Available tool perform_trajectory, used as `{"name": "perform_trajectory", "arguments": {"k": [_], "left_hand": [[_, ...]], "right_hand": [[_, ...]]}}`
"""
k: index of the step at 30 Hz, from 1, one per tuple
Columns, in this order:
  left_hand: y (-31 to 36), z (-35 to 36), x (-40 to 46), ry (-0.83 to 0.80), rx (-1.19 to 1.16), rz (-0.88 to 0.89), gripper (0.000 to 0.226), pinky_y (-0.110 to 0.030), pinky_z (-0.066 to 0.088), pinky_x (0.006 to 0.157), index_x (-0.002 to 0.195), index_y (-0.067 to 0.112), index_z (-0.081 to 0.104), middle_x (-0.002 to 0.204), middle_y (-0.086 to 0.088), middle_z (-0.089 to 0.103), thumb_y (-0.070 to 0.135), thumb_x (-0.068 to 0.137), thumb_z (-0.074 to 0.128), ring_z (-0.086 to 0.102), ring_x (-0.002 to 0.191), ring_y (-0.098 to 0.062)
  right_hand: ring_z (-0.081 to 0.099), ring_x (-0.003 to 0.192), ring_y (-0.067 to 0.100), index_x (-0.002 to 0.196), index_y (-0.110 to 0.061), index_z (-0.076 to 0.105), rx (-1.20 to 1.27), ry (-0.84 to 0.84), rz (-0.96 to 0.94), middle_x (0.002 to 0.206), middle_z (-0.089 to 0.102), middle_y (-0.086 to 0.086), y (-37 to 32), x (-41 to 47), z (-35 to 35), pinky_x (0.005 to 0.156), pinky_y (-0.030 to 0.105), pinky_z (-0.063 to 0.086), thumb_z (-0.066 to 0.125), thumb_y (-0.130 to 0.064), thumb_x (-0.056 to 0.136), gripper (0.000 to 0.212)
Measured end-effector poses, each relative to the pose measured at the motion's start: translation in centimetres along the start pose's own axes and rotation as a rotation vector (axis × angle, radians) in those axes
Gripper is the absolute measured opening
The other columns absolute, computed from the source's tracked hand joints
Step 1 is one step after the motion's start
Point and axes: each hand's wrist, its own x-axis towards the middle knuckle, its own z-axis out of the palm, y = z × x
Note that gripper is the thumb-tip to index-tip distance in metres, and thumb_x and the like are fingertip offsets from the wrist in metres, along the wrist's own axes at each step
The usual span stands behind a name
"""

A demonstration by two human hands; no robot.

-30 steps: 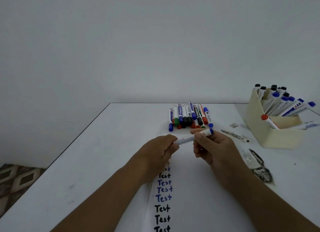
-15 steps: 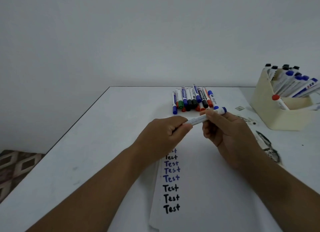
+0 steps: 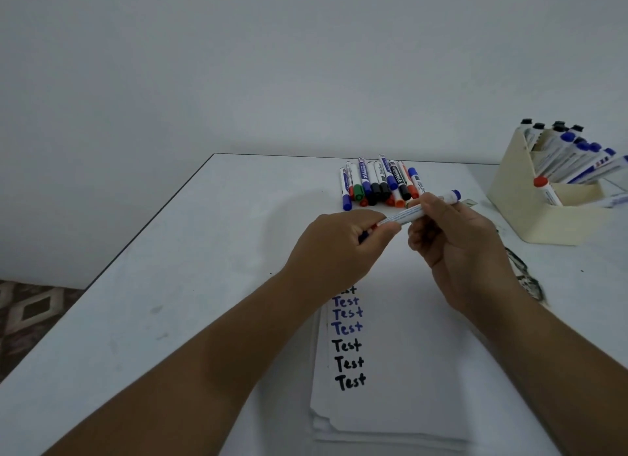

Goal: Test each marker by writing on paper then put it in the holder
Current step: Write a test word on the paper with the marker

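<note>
White table [image 3: 170,285] carries a paper stack [image 3: 407,370] near centre with a column of "Test" lines in black and blue, a cream holder [image 3: 530,214] far right already full of markers, and a loose marker pile [image 3: 380,183] far centre. Above the paper's far end, right hand [image 3: 458,245] grasps a blue-ended marker [image 3: 407,214] by the barrel, held off the sheet and tilted up to the right. Left hand [image 3: 339,248] pinches its cap end, blue cap [image 3: 365,236] just showing between the fingers.
</note>
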Motion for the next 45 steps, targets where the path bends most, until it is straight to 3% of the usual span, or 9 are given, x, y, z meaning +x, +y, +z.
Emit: {"name": "perform_trajectory", "arguments": {"k": [10,12,14,18,24,31,37,40,45], "left_hand": [[-0.2,0.1,-0.1,-0.017,0.036,-0.039,0.034,-0.019,0.03,0.052,0.084,0.024,0.06,0.055,0.009,0.045,0.049,0.102,0.046,0.045,0.051,-0.011],[-0.4,-0.2,0.0,-0.064,0.141,-0.056,0.037,-0.022,0.033,0.054,0.1,0.026,0.063,0.062,0.011,0.047,0.053,0.103,0.038,0.049,0.056,-0.01],[-0.6,-0.6,0.3,-0.154,0.231,-0.037,0.033,-0.025,0.033,0.06,0.097,0.024,0.055,0.071,0.009,0.049,0.047,0.106,0.033,0.047,0.064,-0.01],[-0.9,-0.3,0.4,-0.263,0.203,-0.088,0.033,-0.026,0.043,0.064,0.118,0.017,0.053,0.093,-0.001,0.061,0.038,0.108,0.029,0.055,0.075,-0.012],[-1.0,-0.6,0.3,-0.158,0.156,0.008,0.037,-0.015,0.031,0.055,0.137,0.019,0.051,0.082,0.009,0.051,0.036,0.108,0.036,0.05,0.062,-0.008],[-0.2,0.2,-0.2,-0.05,0.138,0.082,0.039,-0.015,0.029,0.053,0.133,0.018,0.06,0.073,0.01,0.051,0.039,0.106,0.041,0.046,0.053,-0.005],[-0.7,-0.1,-0.1,-0.005,0.08,0.025,0.041,-0.023,0.043,0.053,0.133,0.029,0.061,0.058,0.016,0.046,0.049,0.101,0.047,0.051,0.05,-0.008],[-1.1,-0.4,-0.2,-0.049,0.058,-0.004,0.062,-0.028,0.042,0.052,0.138,0.037,0.052,0.058,0.008,0.048,0.073,0.087,0.05,0.048,0.052,-0.009],[-3.9,-1.3,-0.1,-0.048,-0.117,-0.004,0.094,-0.034,0.035,0.053,0.15,0.041,0.033,0.06,-0.002,0.049,0.094,0.074,0.014,0.045,0.055,-0.009]], "right_hand": [[0.052,0.061,0.018,0.078,-0.009,0.068,-0.032,0.094,-0.035,0.065,0.057,0.007,0.1,-0.6,0.9,0.063,0.033,0.046,0.061,-0.018,0.098,0.024],[0.053,0.062,0.019,0.08,-0.008,0.068,-0.077,0.107,-0.06,0.066,0.059,0.007,0.2,-0.6,0.9,0.064,0.035,0.047,0.063,-0.019,0.098,0.022],[0.055,0.063,0.019,0.083,-0.008,0.068,-0.147,0.116,-0.094,0.067,0.061,0.006,0.4,-0.7,1.0,0.065,0.035,0.049,0.064,-0.021,0.098,0.02],[0.058,0.064,0.015,0.091,-0.007,0.069,-0.252,0.139,-0.145,0.07,0.063,0.003,0.7,-1.0,1.2,0.066,0.031,0.052,0.064,-0.027,0.097,0.021],[0.056,0.063,0.015,0.092,-0.007,0.069,-0.156,0.109,-0.136,0.068,0.062,0.004,-0.2,-1.0,1.4,0.068,0.032,0.052,0.062,-0.023,0.098,0.019],[0.053,0.061,0.018,0.077,-0.013,0.072,-0.099,0.123,-0.086,0.066,0.058,0.007,-0.6,-0.9,1.1,0.064,0.034,0.049,0.063,-0.022,0.098,0.025],[0.051,0.062,0.019,0.081,-0.01,0.068,-0.1,0.117,-0.088,0.064,0.057,0.006,-0.9,-1.0,1.0,0.064,0.035,0.047,0.059,-0.02,0.1,0.024],[0.051,0.064,0.019,0.081,-0.011,0.066,-0.156,0.146,-0.098,0.064,0.056,0.005,-1.0,-1.2,1.1,0.065,0.036,0.047,0.058,-0.023,0.1,0.024],[0.049,0.06,0.015,0.085,-0.015,0.065,-0.156,0.285,-0.051,0.059,0.055,-0.003,-1.4,-0.5,0.6,0.065,0.036,0.046,0.059,-0.029,0.099,0.021]]}}
